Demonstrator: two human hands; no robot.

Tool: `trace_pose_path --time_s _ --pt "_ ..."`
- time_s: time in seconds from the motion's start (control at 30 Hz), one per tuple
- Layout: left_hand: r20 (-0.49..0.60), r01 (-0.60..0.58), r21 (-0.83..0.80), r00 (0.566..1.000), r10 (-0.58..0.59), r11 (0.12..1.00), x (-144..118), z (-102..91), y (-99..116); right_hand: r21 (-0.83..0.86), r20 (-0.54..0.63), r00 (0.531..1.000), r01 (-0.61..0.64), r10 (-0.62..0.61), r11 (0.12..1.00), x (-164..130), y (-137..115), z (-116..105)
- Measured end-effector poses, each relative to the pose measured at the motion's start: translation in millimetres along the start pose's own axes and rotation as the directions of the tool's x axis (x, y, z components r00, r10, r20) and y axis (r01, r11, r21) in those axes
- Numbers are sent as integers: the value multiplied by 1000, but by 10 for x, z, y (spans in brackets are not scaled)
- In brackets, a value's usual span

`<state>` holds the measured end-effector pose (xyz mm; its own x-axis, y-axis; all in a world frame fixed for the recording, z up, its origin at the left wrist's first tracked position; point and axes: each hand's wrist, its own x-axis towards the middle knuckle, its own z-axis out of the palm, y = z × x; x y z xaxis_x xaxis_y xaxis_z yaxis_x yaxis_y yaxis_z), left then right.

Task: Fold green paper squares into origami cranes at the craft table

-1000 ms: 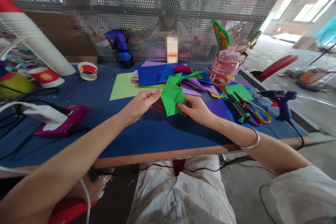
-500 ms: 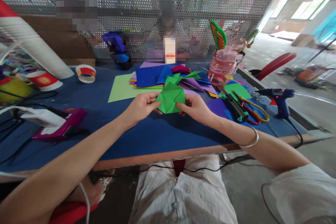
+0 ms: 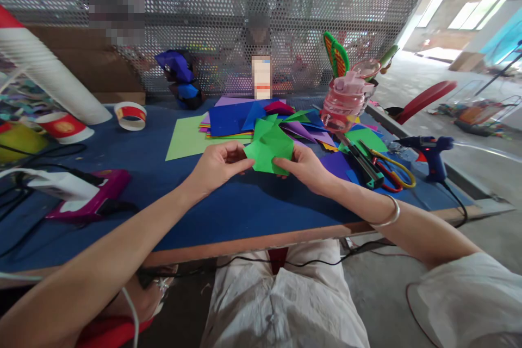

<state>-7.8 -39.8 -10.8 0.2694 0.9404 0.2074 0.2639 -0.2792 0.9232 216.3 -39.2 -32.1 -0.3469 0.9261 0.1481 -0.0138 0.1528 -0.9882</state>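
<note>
A piece of folded green paper [image 3: 269, 151] is held up in front of me, just over the near side of the blue tabletop [image 3: 228, 217]. My left hand [image 3: 224, 162] pinches its left edge between thumb and fingers. On the opposite edge, my right hand [image 3: 304, 166] grips it, thumb on the face and fingertips behind. Right behind the paper lies a pile of coloured paper sheets [image 3: 230, 118], with folded green, blue and purple pieces on top. A light green sheet [image 3: 183, 138] sticks out at the pile's left.
To the right lie a utility knife [image 3: 365, 166], scissors [image 3: 393, 171] and a blue glue gun [image 3: 434, 155]. A pink bottle [image 3: 345, 100] stands behind them. At left are a purple power strip [image 3: 92, 198], a paper ring [image 3: 130, 115] and paper cups [image 3: 65, 128]. A perforated metal screen [image 3: 220, 22] closes the back.
The green paper has turned and its folds look looser, its outline wider at the right. Both hands keep their hold on its edges. My view has shifted slightly.
</note>
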Motion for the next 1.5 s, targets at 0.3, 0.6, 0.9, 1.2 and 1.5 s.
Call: trace_pose_path --time_s 0.3,0.6,0.9,1.2,1.5 --pt "4 19 -1 1000 -19 1000 -7 35 -16 82 -23 999 -26 28 996 -18 7 30" --pt "-50 -417 315 890 454 853 -68 43 -56 88 18 998 -68 67 994 -15 27 32" --pt "206 -641 433 755 623 634 -101 -15 25 -402 182 976 184 -119 897 -52 86 -4" --pt "-13 -299 349 946 324 888 -130 35 11 -456 161 972 228 -173 860 -129 47 64" --pt "-13 41 9 999 -41 999 -78 153 -24 -309 96 979 199 -177 930 -99 73 97"
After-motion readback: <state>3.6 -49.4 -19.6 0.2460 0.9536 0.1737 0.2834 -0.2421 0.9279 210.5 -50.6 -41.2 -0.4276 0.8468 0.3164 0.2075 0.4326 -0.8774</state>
